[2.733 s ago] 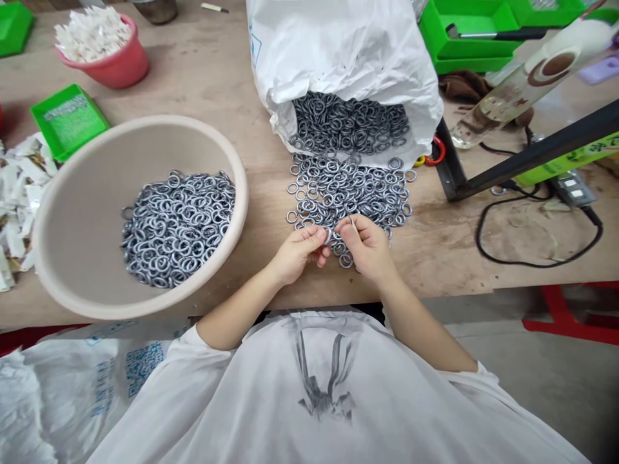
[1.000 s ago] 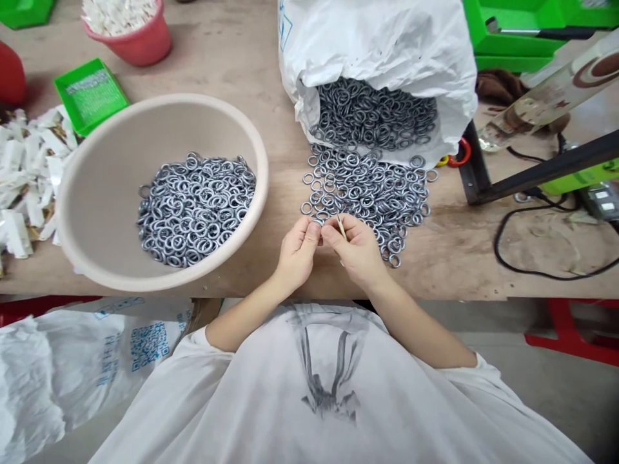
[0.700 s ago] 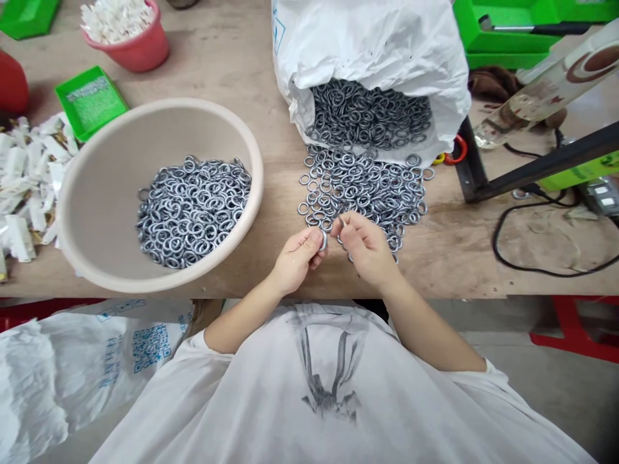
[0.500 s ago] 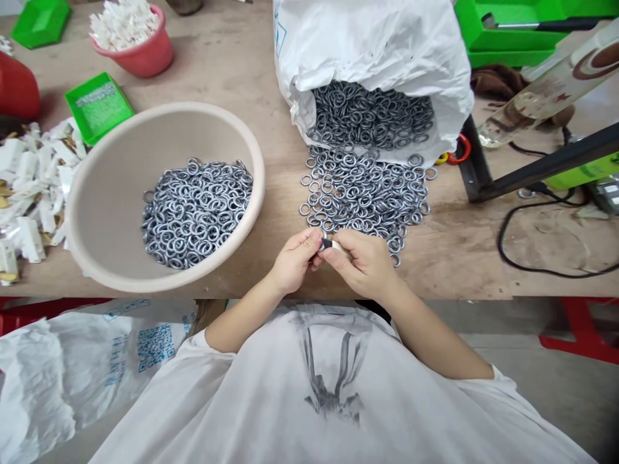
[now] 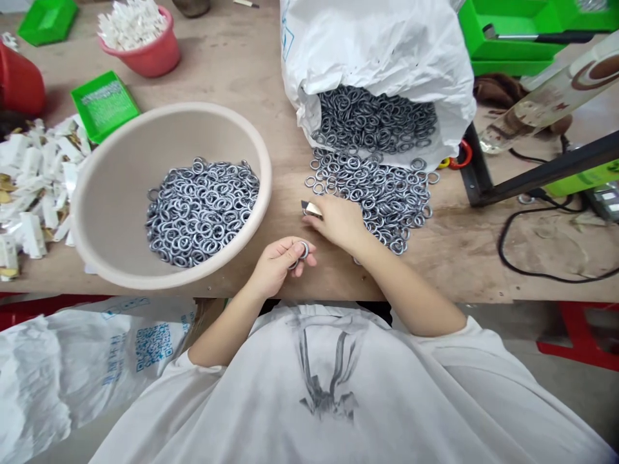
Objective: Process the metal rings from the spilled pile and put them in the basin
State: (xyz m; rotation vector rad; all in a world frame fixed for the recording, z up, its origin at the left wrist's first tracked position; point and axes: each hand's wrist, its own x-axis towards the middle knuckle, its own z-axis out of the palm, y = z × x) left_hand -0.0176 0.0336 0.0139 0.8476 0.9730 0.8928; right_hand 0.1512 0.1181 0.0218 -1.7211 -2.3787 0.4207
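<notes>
Between the thumb and fingers of my left hand [image 5: 273, 265] is a grey ring [image 5: 304, 250], in front of the basin's right side; a second ring seems to lie beneath it. My right hand [image 5: 341, 222] is closed around a small knife [image 5: 312, 209] with a pale handle and a dark slanted blade pointing left. That hand lies over the left edge of a loose pile of grey rings [image 5: 382, 193]. The pile spills from the mouth of a white sack [image 5: 377, 45]. Many similar rings [image 5: 203, 212] lie in the large beige basin [image 5: 111, 167] to the left.
White plastic pieces [image 5: 36, 187] are heaped at far left. Behind the basin stand a small green tray [image 5: 106, 106] and a pink bowl [image 5: 157, 55] of white parts. On the right are a black metal frame [image 5: 541, 167], a cable [image 5: 503, 238] and green bins [image 5: 512, 38].
My hands have parted. The left moved left toward the basin with the ring, and the right moved up to the ring pile, still holding the knife.
</notes>
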